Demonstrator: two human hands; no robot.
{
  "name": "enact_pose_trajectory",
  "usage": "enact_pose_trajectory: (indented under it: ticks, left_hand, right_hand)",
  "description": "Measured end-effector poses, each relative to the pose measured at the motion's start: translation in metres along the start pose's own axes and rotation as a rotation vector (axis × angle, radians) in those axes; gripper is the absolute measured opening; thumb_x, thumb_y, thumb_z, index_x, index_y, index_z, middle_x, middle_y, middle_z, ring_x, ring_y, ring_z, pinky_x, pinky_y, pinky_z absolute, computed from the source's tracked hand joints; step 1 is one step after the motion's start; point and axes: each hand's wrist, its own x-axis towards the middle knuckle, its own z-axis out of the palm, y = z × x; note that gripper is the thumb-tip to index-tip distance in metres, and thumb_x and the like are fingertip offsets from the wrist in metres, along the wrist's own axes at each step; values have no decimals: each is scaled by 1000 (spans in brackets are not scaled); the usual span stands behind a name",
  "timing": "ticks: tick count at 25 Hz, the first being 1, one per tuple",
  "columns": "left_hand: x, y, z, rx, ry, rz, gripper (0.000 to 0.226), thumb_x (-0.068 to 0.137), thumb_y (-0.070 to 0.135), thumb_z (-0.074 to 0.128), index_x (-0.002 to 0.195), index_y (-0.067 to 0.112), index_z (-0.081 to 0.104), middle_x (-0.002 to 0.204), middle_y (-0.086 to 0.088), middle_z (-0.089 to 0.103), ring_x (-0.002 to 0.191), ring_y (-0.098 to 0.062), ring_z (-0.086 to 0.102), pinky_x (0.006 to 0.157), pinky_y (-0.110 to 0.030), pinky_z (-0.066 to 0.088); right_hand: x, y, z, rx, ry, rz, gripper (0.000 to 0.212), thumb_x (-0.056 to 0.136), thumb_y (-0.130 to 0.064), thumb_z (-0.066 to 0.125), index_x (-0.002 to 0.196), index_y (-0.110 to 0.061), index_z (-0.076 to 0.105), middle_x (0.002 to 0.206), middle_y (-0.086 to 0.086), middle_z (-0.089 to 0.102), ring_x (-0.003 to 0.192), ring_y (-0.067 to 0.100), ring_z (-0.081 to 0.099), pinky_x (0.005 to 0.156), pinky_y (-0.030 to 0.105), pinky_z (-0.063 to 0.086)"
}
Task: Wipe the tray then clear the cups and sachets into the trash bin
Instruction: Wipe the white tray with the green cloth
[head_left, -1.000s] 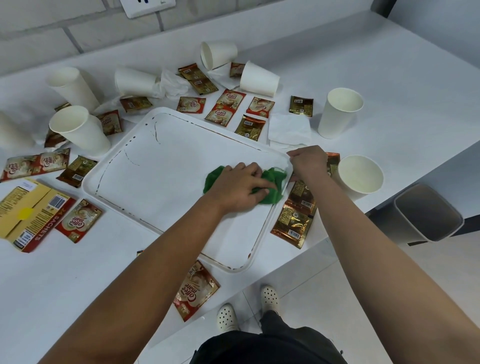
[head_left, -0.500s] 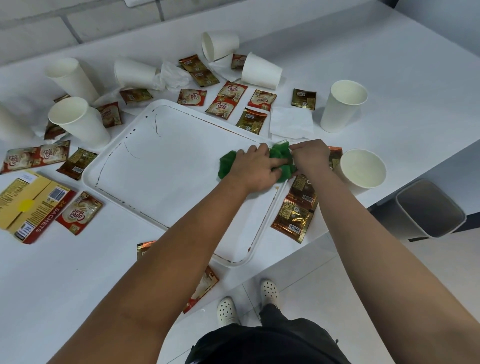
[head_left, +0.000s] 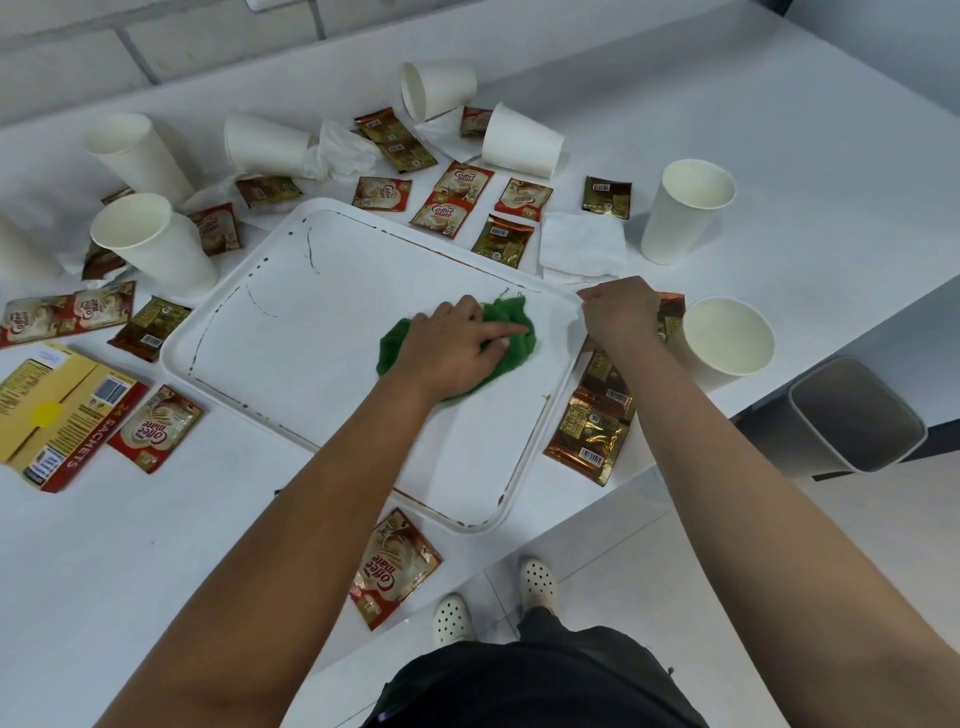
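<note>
Wiping under way: the crumpled green cloth (head_left: 498, 338) has been dragged back off the far-right corner toward the tray's middle.

The cloth is pressed flat under the left hand (head_left: 454, 345), fingers spread; the white rectangular plastic tray (head_left: 291, 332) is pinned at its corner by the curled right hand (head_left: 618, 314). Brown rim stains remain, and the white paper cups (head_left: 685, 210) and sachets (head_left: 156, 426) are untouched.

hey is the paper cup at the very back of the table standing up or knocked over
Knocked over. The paper cup lies on its side on the table, its open mouth facing left toward the camera.
</note>
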Motion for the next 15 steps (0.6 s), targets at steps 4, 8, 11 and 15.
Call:
enact_pose_trajectory:
  ticks: [4,8,11,15]
  left_hand:
    - [3,27,3,-3,-46,73,36,98,40,35,132,47,46,112,-3,44,108,-21,43,93,-36,32]
    - [-26,26,0,-11,-178,165,35,99,36,35,130,48,47,111,4,37,102,-10,33,95,-34,26]
    - [-51,5,-5,-12,-291,186,34,99,35,37,126,53,48,104,11,30,97,-6,27,89,-28,21]
    - [-48,-12,-4,-12,-142,54,36,100,35,34,129,53,46,105,7,35,102,-12,37,83,-31,27]
  right_hand:
    - [-3,-8,0,-194,14,-17,36,88,1,42,59,-17,52,62,-2,56,84,10,61,52,19,39]
    - [-9,-12,0,-379,13,-65,35,72,12,36,54,-18,38,60,-4,36,65,14,43,48,18,17]
    - [-2,-8,3,-465,14,-134,32,86,5,42,78,-19,62,83,-3,58,97,17,57,51,16,25]
    - [-5,-11,4,-498,48,-100,33,91,1,44,110,-15,64,111,1,63,111,20,55,64,18,33]
